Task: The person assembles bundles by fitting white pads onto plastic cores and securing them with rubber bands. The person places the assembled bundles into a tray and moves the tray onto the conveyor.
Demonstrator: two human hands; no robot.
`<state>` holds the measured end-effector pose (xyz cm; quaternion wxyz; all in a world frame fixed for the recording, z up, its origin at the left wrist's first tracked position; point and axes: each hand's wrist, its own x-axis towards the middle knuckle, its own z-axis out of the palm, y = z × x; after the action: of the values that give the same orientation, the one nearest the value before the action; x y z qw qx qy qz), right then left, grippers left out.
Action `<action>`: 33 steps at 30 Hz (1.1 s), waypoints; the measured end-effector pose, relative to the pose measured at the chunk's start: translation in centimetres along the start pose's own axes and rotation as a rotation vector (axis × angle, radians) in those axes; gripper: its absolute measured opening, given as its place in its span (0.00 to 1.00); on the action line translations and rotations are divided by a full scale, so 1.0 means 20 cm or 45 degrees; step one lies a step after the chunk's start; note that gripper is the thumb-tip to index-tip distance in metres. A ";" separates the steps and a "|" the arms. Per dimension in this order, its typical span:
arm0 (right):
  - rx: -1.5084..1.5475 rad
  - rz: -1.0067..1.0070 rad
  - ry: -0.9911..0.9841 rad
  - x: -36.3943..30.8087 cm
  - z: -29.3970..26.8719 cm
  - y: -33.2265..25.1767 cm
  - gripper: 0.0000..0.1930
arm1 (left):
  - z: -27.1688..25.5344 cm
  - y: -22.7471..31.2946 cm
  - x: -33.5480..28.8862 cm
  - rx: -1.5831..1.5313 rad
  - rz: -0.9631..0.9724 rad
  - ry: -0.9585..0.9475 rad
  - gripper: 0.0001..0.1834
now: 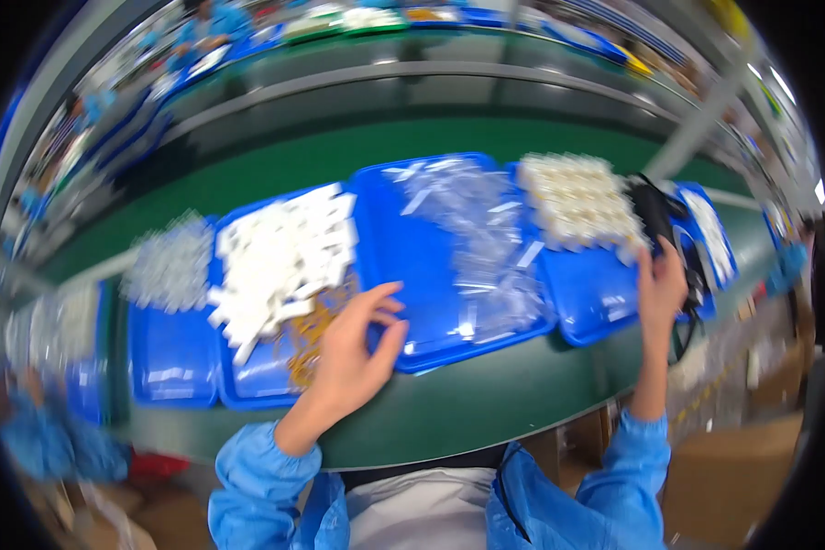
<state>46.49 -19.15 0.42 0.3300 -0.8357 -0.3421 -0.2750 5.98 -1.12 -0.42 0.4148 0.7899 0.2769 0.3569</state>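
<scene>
My left hand (353, 353) hovers at the near edge between two blue trays, thumb and fingers apart and nothing in them. Below and left of it lie amber-brown rings or bands (307, 339), beside a heap of white rectangular pieces (284, 257). To its right, clear plastic pieces (486, 247), like small bags or sleeves, fill much of a blue tray (422, 293). My right hand (662, 286) is raised at the near right corner of a block of cream-coloured parts (582, 202). Its thumb and forefinger stand slightly apart; blur hides whether they touch a part.
Translucent small parts (170, 261) are piled on a blue tray (172, 362) at the left. A black object with a cable (651, 215) lies beyond my right hand, near another tray of white pieces (710, 229). Co-workers in blue sleeves (46, 440) are at left and across the green table (467, 403).
</scene>
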 end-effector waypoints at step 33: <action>0.516 -1.496 -0.892 -0.67 0.41 -1.87 0.11 | -1.40 -0.74 -0.30 0.866 -0.603 0.646 0.28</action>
<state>11.97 2.19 -0.25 0.1468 -0.4745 -0.8663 -0.0535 -21.86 14.73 -3.78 0.1223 0.6840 0.6423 0.3235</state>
